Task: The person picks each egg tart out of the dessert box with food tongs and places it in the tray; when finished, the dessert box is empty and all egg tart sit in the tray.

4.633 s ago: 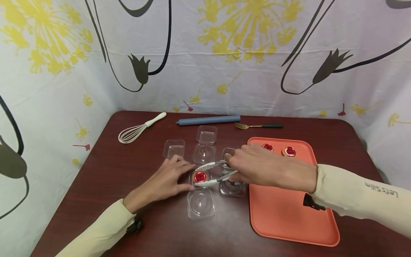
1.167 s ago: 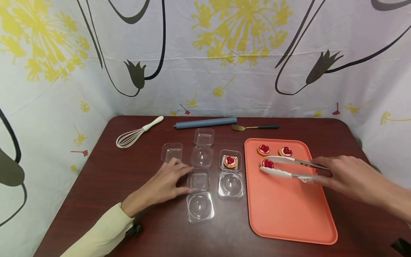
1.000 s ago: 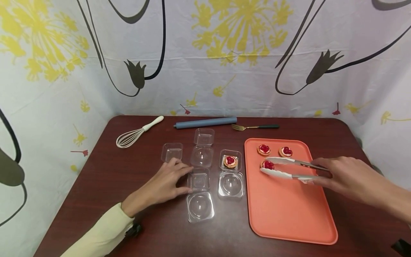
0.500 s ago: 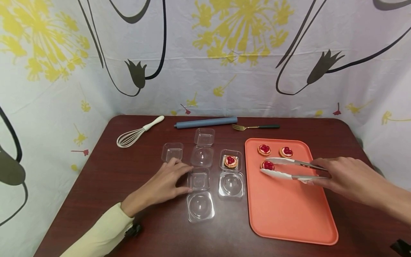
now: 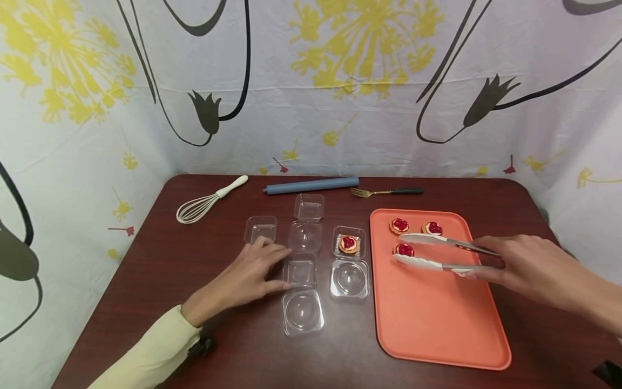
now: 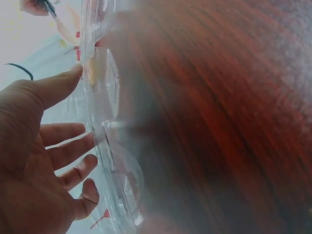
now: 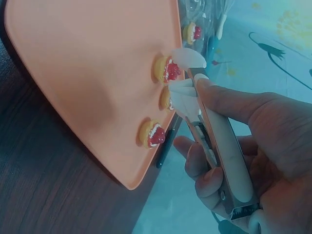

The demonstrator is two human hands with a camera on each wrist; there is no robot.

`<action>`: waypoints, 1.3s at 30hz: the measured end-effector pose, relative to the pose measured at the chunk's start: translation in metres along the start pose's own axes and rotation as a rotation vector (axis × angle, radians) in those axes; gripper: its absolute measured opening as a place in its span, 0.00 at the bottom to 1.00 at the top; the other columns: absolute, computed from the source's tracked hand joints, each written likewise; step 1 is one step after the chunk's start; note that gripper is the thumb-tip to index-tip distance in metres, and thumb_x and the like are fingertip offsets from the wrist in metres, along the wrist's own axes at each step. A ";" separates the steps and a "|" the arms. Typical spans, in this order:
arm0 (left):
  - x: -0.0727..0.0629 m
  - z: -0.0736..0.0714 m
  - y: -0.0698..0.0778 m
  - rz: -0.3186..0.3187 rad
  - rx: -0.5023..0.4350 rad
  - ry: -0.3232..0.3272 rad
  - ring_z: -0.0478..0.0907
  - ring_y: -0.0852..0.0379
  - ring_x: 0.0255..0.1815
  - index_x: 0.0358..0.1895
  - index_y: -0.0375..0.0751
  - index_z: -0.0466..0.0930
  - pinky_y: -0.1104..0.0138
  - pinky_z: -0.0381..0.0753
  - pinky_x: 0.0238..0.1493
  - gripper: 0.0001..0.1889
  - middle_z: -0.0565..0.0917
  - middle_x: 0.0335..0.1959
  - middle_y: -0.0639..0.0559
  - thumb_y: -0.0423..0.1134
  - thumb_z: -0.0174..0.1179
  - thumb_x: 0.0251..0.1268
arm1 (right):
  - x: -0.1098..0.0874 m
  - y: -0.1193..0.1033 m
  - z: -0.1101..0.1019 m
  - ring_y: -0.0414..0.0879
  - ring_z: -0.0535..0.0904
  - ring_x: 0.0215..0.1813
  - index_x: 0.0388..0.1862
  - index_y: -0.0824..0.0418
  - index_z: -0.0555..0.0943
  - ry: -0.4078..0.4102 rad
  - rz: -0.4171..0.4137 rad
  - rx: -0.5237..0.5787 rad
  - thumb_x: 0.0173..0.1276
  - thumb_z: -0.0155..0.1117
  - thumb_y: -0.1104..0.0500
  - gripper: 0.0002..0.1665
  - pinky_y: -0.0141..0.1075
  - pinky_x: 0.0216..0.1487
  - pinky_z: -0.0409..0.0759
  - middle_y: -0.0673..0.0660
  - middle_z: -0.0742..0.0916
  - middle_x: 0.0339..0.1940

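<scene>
My left hand (image 5: pixel 248 273) touches the left side of a clear plastic container (image 5: pixel 302 270) with thumb and fingertips. This container is empty, and its domed lid (image 5: pixel 303 313) lies flipped toward me. In the left wrist view the fingers (image 6: pixel 68 151) are spread along the clear rim. My right hand (image 5: pixel 522 262) grips white-tipped metal tongs (image 5: pixel 466 246) over the orange tray (image 5: pixel 437 319). The tongs' tips stand apart on either side of a small red-topped tart (image 5: pixel 404 250). Farther back on the tray sit two more tarts, one left (image 5: pixel 399 226) and one right (image 5: pixel 432 228).
Another container (image 5: pixel 360 233) holds a tart (image 5: pixel 348 245), its lid (image 5: pixel 350 280) laid toward me. Empty containers stand at the back (image 5: pixel 309 208) and the left (image 5: pixel 259 228). A whisk (image 5: pixel 206 204), a blue rolling pin (image 5: pixel 311 186) and a fork (image 5: pixel 389 192) lie along the far edge.
Several seconds ago the tongs were around a tart at the left hand's container; that container is now empty and the tongs are over the tray. During the last second both hands have stayed almost still.
</scene>
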State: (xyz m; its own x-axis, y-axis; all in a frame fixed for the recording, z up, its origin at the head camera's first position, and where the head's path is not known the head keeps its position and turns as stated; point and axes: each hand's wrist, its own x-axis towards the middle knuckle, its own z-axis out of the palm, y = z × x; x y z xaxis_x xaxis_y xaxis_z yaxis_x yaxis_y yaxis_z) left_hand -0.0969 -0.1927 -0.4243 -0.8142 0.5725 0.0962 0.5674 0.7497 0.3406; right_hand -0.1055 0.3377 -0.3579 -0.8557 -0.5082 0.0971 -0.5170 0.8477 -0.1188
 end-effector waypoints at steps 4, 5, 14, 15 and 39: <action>0.004 -0.003 0.000 0.011 -0.018 0.046 0.74 0.50 0.61 0.69 0.36 0.86 0.49 0.77 0.58 0.35 0.88 0.63 0.48 0.52 0.82 0.64 | -0.001 0.000 -0.002 0.34 0.79 0.32 0.53 0.54 0.91 0.005 0.004 0.003 0.57 0.89 0.43 0.28 0.44 0.32 0.79 0.39 0.91 0.37; 0.006 -0.003 0.000 0.017 -0.031 0.064 0.75 0.49 0.61 0.67 0.36 0.87 0.49 0.78 0.59 0.33 0.88 0.62 0.48 0.50 0.82 0.64 | -0.001 0.000 -0.003 0.34 0.79 0.32 0.52 0.54 0.91 0.009 0.004 0.003 0.57 0.89 0.42 0.28 0.44 0.32 0.79 0.40 0.91 0.37; 0.029 0.005 0.005 0.116 -0.160 0.226 0.80 0.48 0.63 0.65 0.31 0.86 0.53 0.82 0.67 0.24 0.86 0.61 0.44 0.36 0.77 0.70 | 0.000 -0.002 -0.005 0.29 0.74 0.32 0.52 0.52 0.91 0.032 -0.016 0.019 0.58 0.89 0.44 0.27 0.40 0.33 0.78 0.35 0.90 0.37; 0.033 0.006 0.006 0.123 -0.170 0.230 0.80 0.47 0.63 0.66 0.31 0.86 0.52 0.81 0.67 0.24 0.86 0.62 0.44 0.36 0.77 0.70 | 0.000 -0.002 -0.005 0.28 0.74 0.32 0.53 0.52 0.91 0.031 -0.020 0.020 0.58 0.89 0.44 0.27 0.40 0.33 0.78 0.35 0.90 0.37; 0.110 0.023 0.020 0.101 -0.026 -0.031 0.71 0.48 0.66 0.75 0.37 0.80 0.52 0.76 0.63 0.37 0.83 0.72 0.46 0.54 0.77 0.70 | 0.010 -0.010 -0.002 0.28 0.72 0.30 0.55 0.56 0.91 -0.032 0.001 0.061 0.60 0.88 0.44 0.29 0.37 0.32 0.75 0.30 0.82 0.28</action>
State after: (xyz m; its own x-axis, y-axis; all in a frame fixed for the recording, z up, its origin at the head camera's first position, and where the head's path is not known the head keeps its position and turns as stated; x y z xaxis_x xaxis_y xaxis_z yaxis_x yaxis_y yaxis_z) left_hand -0.1722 -0.1068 -0.4286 -0.7484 0.6554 0.1023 0.6430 0.6789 0.3546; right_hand -0.1094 0.3245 -0.3536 -0.8558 -0.5131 0.0650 -0.5159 0.8377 -0.1794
